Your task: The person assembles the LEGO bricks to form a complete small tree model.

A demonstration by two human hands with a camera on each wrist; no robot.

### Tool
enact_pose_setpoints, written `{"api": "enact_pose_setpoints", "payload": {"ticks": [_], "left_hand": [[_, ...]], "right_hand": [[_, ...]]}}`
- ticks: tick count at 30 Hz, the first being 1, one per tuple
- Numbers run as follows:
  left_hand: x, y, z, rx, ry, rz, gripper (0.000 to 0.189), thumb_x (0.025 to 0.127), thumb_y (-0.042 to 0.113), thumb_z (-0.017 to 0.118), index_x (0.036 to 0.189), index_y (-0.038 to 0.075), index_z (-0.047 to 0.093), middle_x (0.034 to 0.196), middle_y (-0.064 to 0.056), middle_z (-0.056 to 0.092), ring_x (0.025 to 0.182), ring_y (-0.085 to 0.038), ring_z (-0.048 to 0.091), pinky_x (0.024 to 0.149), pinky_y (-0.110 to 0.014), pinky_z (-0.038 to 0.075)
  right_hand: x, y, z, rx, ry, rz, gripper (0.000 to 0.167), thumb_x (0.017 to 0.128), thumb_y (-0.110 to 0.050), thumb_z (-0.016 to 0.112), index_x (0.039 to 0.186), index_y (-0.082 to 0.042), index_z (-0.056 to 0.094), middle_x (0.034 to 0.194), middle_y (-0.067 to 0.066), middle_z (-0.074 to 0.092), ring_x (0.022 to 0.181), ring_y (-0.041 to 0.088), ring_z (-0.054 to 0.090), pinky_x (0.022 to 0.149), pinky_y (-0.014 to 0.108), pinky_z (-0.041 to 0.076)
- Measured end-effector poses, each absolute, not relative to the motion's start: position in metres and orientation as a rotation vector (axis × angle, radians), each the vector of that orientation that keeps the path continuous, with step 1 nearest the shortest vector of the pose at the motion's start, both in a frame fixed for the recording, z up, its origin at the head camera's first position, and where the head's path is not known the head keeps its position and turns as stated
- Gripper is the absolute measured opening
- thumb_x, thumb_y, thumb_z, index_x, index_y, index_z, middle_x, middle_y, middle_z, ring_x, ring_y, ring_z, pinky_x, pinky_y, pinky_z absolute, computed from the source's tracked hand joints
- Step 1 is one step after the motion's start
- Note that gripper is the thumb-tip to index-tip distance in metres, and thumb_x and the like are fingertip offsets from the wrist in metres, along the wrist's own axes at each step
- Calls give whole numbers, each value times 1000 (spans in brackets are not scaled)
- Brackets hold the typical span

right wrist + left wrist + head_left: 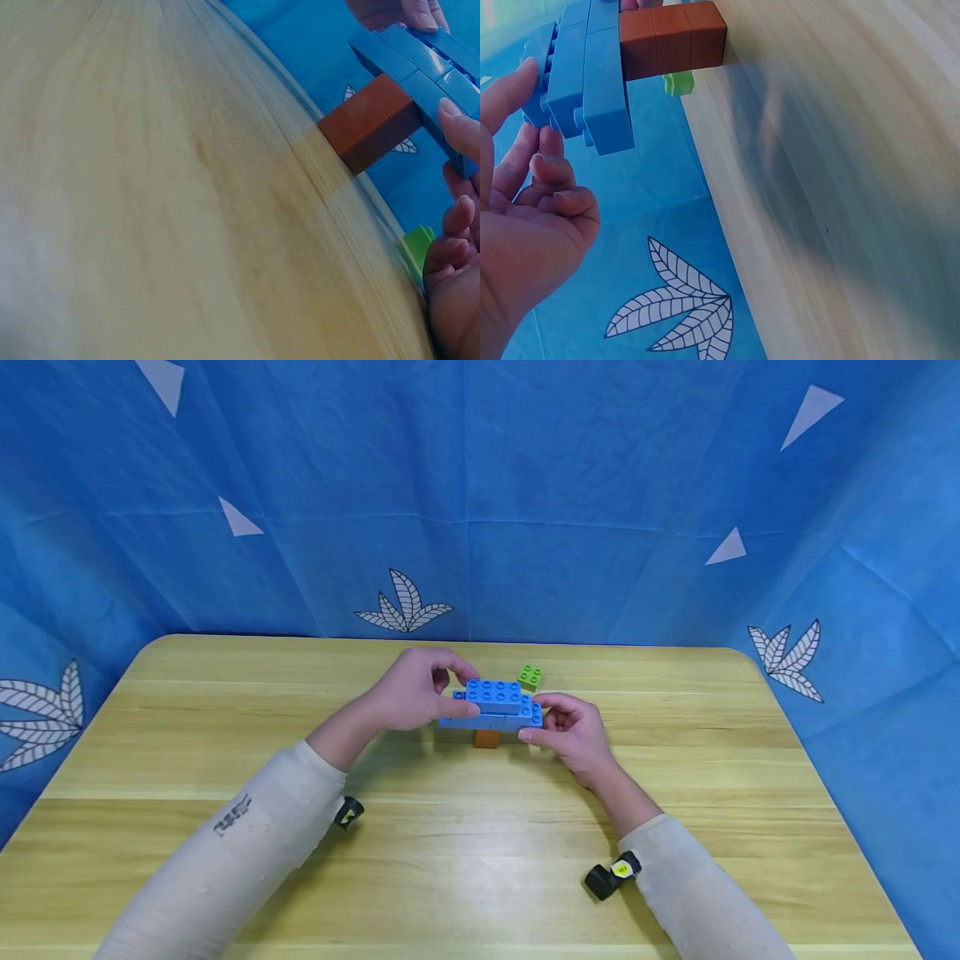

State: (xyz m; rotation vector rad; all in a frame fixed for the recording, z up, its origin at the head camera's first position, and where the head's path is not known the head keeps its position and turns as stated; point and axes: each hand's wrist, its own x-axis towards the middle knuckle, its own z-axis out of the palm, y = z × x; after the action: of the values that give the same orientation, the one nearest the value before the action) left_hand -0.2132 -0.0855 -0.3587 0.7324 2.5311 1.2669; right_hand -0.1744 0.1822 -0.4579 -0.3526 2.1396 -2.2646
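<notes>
At the far middle of the table stands a toy brick build. Its orange-brown column (487,739) is made of three stacked bricks (673,39) and carries wider layers of blue bricks (506,724). My left hand (416,691) pinches the top blue brick (495,696) at its left end, thumb in front and fingers behind. Studs show in a narrow gap under that brick in the left wrist view. On the other side my right hand (576,732) grips the right end of the blue layers, with its thumb on the near face (459,127).
A small green brick (530,677) lies on the wooden table (465,860) just behind the build. Behind the table's far edge hangs a blue cloth (525,568) with leaf prints and pale triangles. Black wrist cameras (602,882) are strapped at both sleeves.
</notes>
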Motion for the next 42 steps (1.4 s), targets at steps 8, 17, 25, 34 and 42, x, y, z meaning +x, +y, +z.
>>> {"api": "enact_pose_setpoints", "payload": {"ticks": [8, 17, 25, 34, 42], "left_hand": [[-210, -85, -358, 750, 2567, 1258, 32, 80, 23, 87, 107, 13, 74, 93, -2, 62, 70, -25, 49, 61, -35, 37], [-208, -85, -359, 781, 2621, 1236, 31, 79, 24, 87, 106, 14, 74, 92, 0, 62, 72, -23, 49, 61, -35, 38], [-206, -84, -361, 876, 2660, 1219, 32, 80, 23, 87, 106, 11, 74, 91, 2, 63, 68, -21, 49, 59, -34, 39], [-203, -84, -363, 946, 2681, 1211, 32, 79, 21, 87, 107, 10, 74, 92, 3, 63, 67, -20, 48, 58, -33, 39], [-208, -86, -367, 894, 2631, 1256, 31, 80, 20, 86, 107, 11, 74, 92, 1, 63, 68, -21, 49, 60, -34, 40]], "right_hand": [[-176, 182, -457, -343, 2159, -2248, 37, 78, 7, 82, 113, -1, 72, 71, 11, 48, 63, 18, 44, 50, 21, 34], [-177, 183, -454, -330, 2178, -2210, 36, 78, 5, 82, 112, -4, 73, 73, 10, 49, 64, 19, 45, 51, 22, 35], [-177, 183, -455, -318, 2184, -2208, 36, 77, 5, 83, 111, -6, 74, 72, 10, 50, 64, 19, 45, 50, 21, 35], [-176, 183, -453, -306, 2199, -2198, 41, 76, 9, 82, 115, 6, 69, 71, 11, 50, 63, 18, 44, 50, 22, 35], [-177, 182, -453, -318, 2194, -2206, 41, 76, 9, 82, 114, 7, 69, 70, 9, 50, 62, 17, 44, 49, 22, 35]]}}
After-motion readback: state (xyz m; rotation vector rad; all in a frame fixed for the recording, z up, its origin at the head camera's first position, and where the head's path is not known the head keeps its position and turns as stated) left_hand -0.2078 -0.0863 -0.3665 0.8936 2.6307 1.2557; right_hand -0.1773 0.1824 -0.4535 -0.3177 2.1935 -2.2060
